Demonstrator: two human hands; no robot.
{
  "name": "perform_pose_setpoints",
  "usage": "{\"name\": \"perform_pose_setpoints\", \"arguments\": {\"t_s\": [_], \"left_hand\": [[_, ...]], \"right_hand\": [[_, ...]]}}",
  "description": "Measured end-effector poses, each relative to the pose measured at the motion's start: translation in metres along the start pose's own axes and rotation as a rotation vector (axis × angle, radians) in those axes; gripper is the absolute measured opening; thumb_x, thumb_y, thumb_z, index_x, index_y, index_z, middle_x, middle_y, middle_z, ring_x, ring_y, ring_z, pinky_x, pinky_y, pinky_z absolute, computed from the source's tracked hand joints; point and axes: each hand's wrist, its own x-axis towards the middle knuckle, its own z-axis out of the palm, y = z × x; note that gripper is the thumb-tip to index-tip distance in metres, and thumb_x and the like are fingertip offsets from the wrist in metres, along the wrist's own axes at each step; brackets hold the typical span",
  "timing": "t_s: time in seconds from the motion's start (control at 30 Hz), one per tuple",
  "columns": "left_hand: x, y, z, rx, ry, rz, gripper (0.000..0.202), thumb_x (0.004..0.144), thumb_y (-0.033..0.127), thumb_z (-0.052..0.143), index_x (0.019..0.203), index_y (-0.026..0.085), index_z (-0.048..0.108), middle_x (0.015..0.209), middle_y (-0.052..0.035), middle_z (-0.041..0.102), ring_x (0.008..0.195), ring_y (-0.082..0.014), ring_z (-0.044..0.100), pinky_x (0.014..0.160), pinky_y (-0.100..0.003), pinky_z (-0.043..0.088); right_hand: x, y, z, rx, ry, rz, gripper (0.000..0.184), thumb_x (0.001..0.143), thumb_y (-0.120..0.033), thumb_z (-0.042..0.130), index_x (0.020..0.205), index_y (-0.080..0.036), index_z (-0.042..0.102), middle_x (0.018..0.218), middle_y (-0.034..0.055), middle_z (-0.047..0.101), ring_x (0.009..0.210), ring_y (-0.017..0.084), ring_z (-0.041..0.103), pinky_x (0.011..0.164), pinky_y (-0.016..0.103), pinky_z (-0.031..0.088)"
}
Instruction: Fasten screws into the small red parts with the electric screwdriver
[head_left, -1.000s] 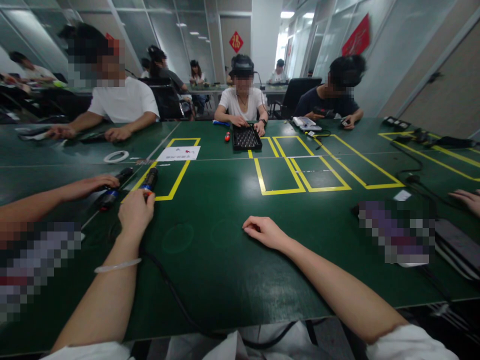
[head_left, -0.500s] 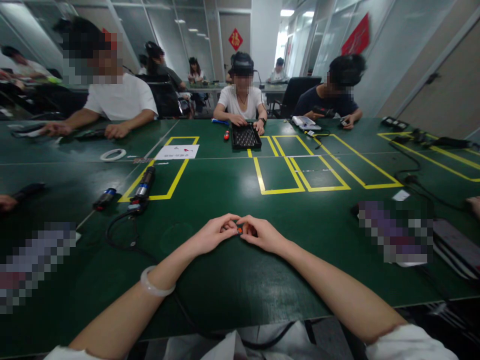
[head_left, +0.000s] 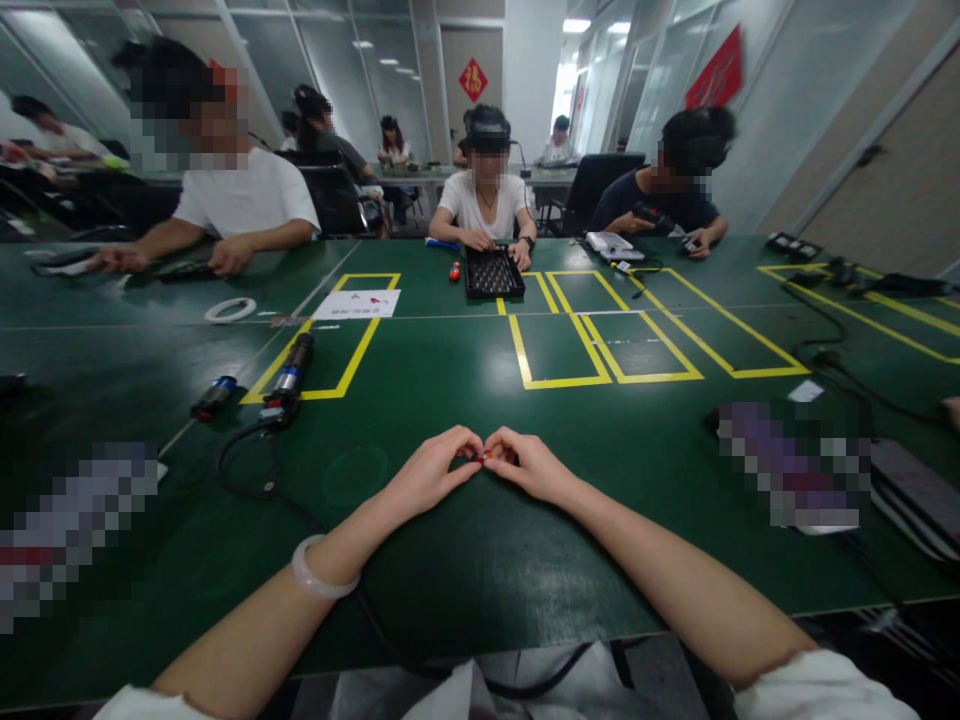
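My left hand [head_left: 442, 468] and my right hand [head_left: 531, 466] meet fingertip to fingertip above the green table [head_left: 600, 560], straight in front of me. Between the pinched thumbs and fingers is a small red-and-orange piece [head_left: 485, 456]. Both hands grip it, one from each side. Its kind is too small to make out, and the fingers cover most of it. A pale bangle [head_left: 325, 568] circles my left wrist.
A black cylindrical device [head_left: 292, 368] with a cable lies left, near a shorter cylinder [head_left: 214, 397]. Right is a blurred-out phone-like object [head_left: 787, 465]. Yellow tape rectangles [head_left: 568, 382] mark the table. Across it, a person works at a black tray [head_left: 495, 272] beside a red toy car [head_left: 454, 271].
My fingertips have shifted around the small piece, so that red shows beside the orange. The upper fingers have drawn slightly apart. At the left edge a co-worker's hand has left the view.
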Motion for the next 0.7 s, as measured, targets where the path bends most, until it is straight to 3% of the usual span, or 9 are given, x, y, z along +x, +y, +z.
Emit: {"name": "perform_pose_setpoints", "arguments": {"t_s": [0.23, 0.43, 0.7], "left_hand": [[0.0004, 0.0004, 0.0001, -0.067, 0.010, -0.029, 0.020, 0.089, 0.035, 0.048, 0.099, 0.020, 0.058, 0.096, -0.0039, 0.064, 0.091, -0.0180, 0.061, 0.083, -0.031, 0.047], [-0.0014, 0.0025, -0.0002, -0.083, -0.007, -0.004, 0.025, 0.089, 0.034, 0.050, 0.110, 0.022, 0.054, 0.102, -0.0030, 0.066, 0.093, -0.0170, 0.062, 0.086, -0.029, 0.047], [-0.0010, -0.0007, -0.0002, 0.001, 0.021, -0.014, 0.022, 0.090, 0.037, 0.048, 0.102, 0.022, 0.057, 0.097, -0.0030, 0.066, 0.091, -0.0175, 0.063, 0.082, -0.029, 0.048]], "right_hand": [[-0.0005, -0.0009, 0.0002, 0.060, -0.002, 0.001, 0.015, 0.085, -0.027, 0.061, 0.096, -0.017, 0.056, 0.074, -0.0018, 0.060, 0.064, 0.010, 0.054, 0.061, 0.021, 0.042], [0.0015, 0.0035, -0.0010, 0.272, 0.007, 0.088, 0.021, 0.089, -0.035, 0.056, 0.091, -0.015, 0.056, 0.072, 0.0013, 0.064, 0.065, 0.011, 0.058, 0.064, 0.024, 0.046], [0.0021, 0.0050, 0.0006, 0.302, 0.025, 0.078, 0.027, 0.083, -0.035, 0.064, 0.099, -0.016, 0.054, 0.077, 0.0000, 0.062, 0.064, 0.010, 0.056, 0.064, 0.023, 0.045]]}}
